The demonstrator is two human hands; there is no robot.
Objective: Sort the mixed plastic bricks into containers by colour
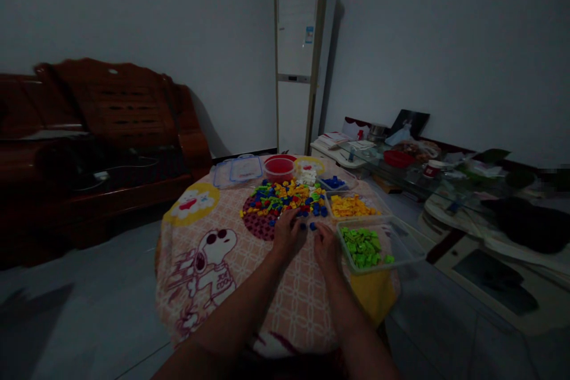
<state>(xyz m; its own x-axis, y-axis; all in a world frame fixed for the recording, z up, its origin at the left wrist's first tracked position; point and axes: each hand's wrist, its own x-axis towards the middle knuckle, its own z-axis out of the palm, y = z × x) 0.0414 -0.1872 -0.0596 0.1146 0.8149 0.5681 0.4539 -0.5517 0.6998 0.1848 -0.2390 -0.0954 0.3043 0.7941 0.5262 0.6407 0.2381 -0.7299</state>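
A mixed heap of small building blocks (289,195), in yellow, green, blue and red, lies on the cloth. My left hand (286,230) is at the heap's near edge, fingers bent and apart, with no block visible in it. Close to its thumb lies a dark blue block, very small in view. My right hand (326,244) is to the right, its fingertips closed at a blue block (312,226). Beside it stands a clear box (407,243) of green blocks (363,246). Behind that are a box of yellow blocks (351,206) and one of blue blocks (333,182).
A patterned cloth (285,303) covers the round table. At its far side are a red-looking tub (279,169), clear lids (240,170) and white blocks (307,175). A wooden sofa (111,113) stands left, a cluttered glass table (414,175) right, and a tall white cabinet unit (296,59) behind.
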